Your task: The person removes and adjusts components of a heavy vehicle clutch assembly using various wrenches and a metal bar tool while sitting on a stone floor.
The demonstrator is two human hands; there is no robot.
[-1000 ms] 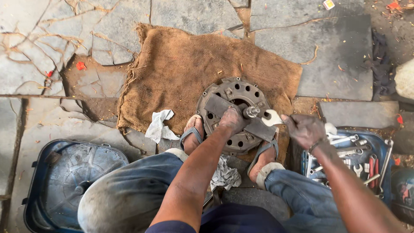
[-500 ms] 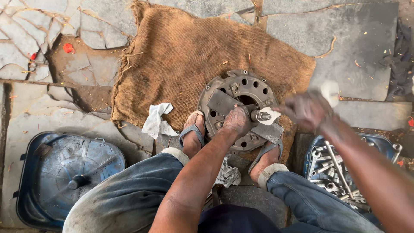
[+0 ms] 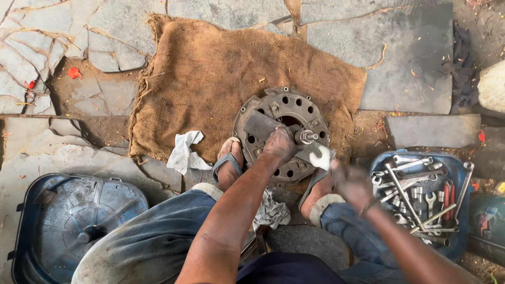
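Observation:
A round, rusty metal clutch plate with holes lies on a brown burlap sack. My left hand curls over a flat metal bar laid across the plate's middle. Beside it a bolt head sticks up, with a silver open-end wrench next to it. My right hand is blurred, just below and right of the wrench's end; whether it grips anything is unclear. My sandalled feet press on the plate's near edge.
A blue tray with several wrenches and sockets sits at the right. A blue round lid lies at the lower left. One white rag lies on the sack's edge, another between my legs. Cracked stone paving surrounds everything.
My right hand rose, then came down and left toward the wrench end. My left hand stayed on the bar. The view has shifted slightly.

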